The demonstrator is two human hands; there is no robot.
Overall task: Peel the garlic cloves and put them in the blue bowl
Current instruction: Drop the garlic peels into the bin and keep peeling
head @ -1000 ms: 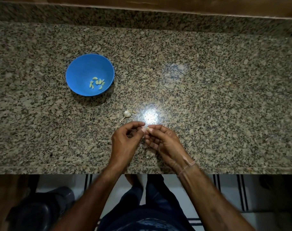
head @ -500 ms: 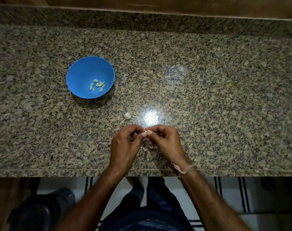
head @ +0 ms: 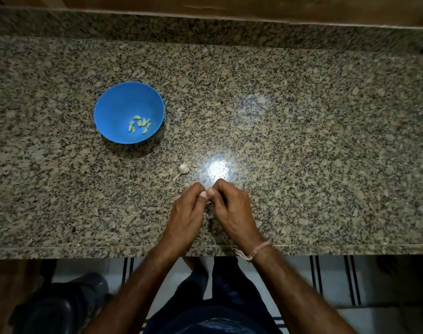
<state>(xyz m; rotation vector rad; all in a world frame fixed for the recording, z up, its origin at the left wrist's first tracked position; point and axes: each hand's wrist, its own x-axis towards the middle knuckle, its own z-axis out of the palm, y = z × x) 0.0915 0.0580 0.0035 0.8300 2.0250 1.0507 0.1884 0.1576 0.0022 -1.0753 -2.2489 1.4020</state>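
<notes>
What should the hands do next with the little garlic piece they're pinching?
Probably keep picking the skin off. Both the left hand and right hand pinch something small between thumbs and fingertips, mostly hidden. Once it looks bare, carry it to the blue bowl, where peeled cloves already lie.

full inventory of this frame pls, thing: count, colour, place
bowl: 1, blue, counter far left
peeled cloves: several, pale yellow-green, inside the bowl
garlic head: 1, off-white with stem, on the counter just beyond the hands
loose piece: 1, pale, right of the garlic head
skin scraps: a few, whitish, on the counter between the hands
counter: 1, speckled granite, fills the view
thread band: 1, pinkish, right wrist
left hand: curled, thumb tip meeting the right thumb
right hand: curled, pinching; what it holds is hidden
</notes>
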